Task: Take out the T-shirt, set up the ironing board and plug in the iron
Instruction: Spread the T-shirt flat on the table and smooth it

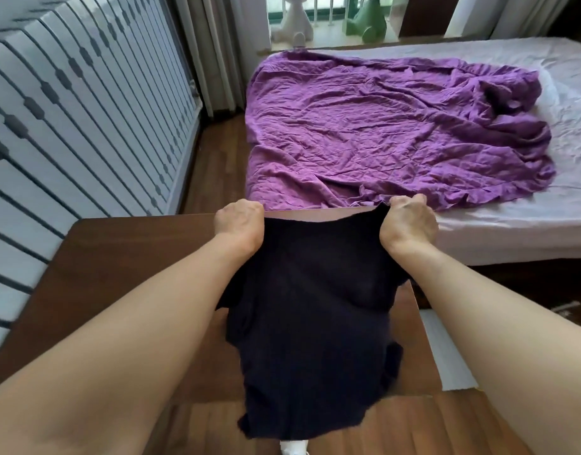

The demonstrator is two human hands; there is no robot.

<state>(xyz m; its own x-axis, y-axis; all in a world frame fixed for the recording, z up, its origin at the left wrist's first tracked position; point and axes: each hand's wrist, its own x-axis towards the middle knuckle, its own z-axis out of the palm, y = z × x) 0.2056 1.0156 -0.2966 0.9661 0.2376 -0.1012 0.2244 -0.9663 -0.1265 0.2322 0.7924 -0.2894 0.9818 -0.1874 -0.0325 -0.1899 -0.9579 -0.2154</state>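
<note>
A dark navy T-shirt (312,310) hangs in front of me, held up by its top edge. My left hand (238,224) grips the left shoulder and my right hand (409,223) grips the right shoulder, both fists closed on the cloth. The shirt drapes down over a brown wooden table (118,274) and past its near edge toward the floor. No ironing board or iron shows in this view.
A bed (512,231) with a pale sheet and a crumpled purple cover (381,133) lies beyond the table. A white slatted wardrobe front (69,110) runs along the left. Curtains and a window with two figures stand at the back. Wooden floor lies below.
</note>
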